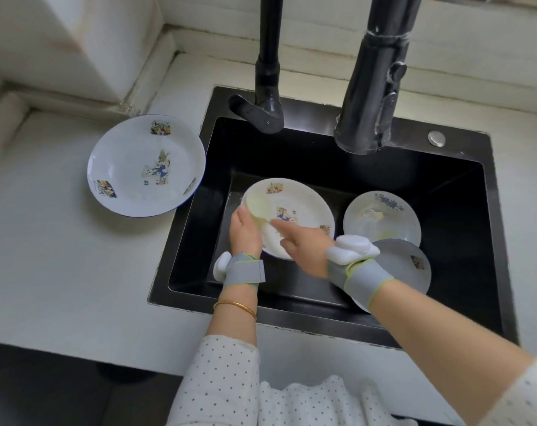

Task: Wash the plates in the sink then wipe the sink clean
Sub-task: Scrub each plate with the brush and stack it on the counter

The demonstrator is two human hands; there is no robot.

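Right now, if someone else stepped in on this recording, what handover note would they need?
Left hand grips the left rim of the cartoon plate in the sink.
Right hand has the yellow cloth against its face; exact grip unclear.
Waiting in the sink: rear plate, and front plate under the right wrist.
Counter plate sits left of the sink, apparently washed.
Left: finish this plate, wash the other two, wipe the sink.

Glazed plates point(307, 204), matt black sink point(455, 216)
A glossy white glaze is seen on the plates; the sink and faucet point(375, 87) are finished matt black.
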